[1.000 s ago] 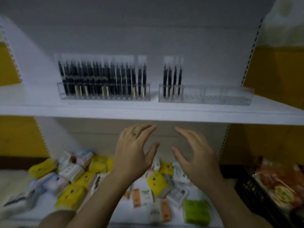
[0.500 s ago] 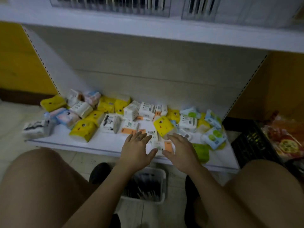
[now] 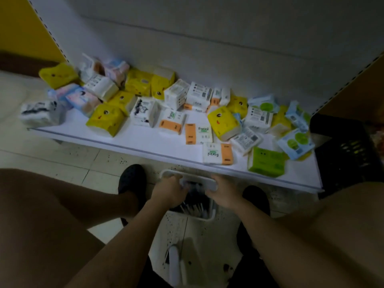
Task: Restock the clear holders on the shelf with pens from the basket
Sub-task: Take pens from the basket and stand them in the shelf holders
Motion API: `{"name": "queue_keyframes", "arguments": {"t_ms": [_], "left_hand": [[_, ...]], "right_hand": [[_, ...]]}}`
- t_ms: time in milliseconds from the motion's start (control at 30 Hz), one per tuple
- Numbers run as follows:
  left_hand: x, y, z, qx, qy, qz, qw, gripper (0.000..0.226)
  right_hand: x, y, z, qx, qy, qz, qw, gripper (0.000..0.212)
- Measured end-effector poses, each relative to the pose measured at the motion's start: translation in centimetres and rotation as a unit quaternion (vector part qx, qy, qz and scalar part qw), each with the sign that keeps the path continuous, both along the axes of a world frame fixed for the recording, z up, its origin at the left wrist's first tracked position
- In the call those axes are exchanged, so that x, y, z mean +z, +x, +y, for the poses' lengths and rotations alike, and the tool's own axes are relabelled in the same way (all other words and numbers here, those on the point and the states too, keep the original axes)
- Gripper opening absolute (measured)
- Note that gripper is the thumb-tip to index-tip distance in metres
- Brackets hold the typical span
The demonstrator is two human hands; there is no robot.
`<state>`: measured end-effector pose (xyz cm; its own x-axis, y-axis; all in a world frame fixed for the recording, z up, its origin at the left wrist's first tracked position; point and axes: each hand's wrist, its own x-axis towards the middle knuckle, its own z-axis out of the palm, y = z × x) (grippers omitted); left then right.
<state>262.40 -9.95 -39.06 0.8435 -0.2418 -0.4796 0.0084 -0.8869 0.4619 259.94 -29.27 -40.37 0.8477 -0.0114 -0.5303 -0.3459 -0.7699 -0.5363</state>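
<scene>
The left hand (image 3: 168,191) and right hand (image 3: 223,194) curl at the basket's (image 3: 204,180) far rim; what they grip is unclear. The pens (image 3: 194,206) lie just beneath, between both hands, running roughly near-to-far.

Hands (image 3: 169,192) (image 3: 223,194) now down at basket (image 3: 170,173).

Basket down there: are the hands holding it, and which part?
Cannot tell. The left hand and right hand curl at the far rim of the white basket, above the pens; blur hides whether they grip rim or pens.
</scene>
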Motion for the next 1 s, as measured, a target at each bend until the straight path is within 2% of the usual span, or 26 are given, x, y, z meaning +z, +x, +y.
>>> {"name": "queue_keyframes", "arguments": {"t_ms": [200,333,400,500,700,833,1000], "left_hand": [[-6.0,-0.6,-0.3,0.059,-0.029,0.121,0.99,0.031],[-9.5,-0.6,-0.8,0.053,-0.06,0.179,0.981,0.025],[-10.8,0.0,-0.8,0.077,-0.06,0.197,0.976,0.016],[-12.4,1.3,-0.2,0.107,-0.057,0.209,0.97,0.019],[-15.3,2.8,2.0,0.191,-0.068,0.242,0.949,0.025],[-16.5,2.2,2.0,0.173,-0.091,0.271,0.943,0.032],[-16.9,2.6,1.8,0.223,-0.106,0.282,0.927,0.03]], "right_hand": [[-4.9,0.7,0.1,-0.003,0.012,0.098,0.995,0.056],[-7.5,0.7,1.1,0.016,0.009,0.136,0.99,0.026],[-8.6,0.5,1.3,0.014,0.023,0.151,0.988,0.028],[-9.4,0.2,1.6,0.024,0.019,0.166,0.986,0.018],[-10.3,-0.3,2.0,0.024,0.031,0.182,0.983,0.028],[-10.6,0.1,1.6,-0.001,0.036,0.201,0.979,0.03],[-11.2,0.2,0.7,-0.001,-0.001,0.226,0.974,0.032]]}}
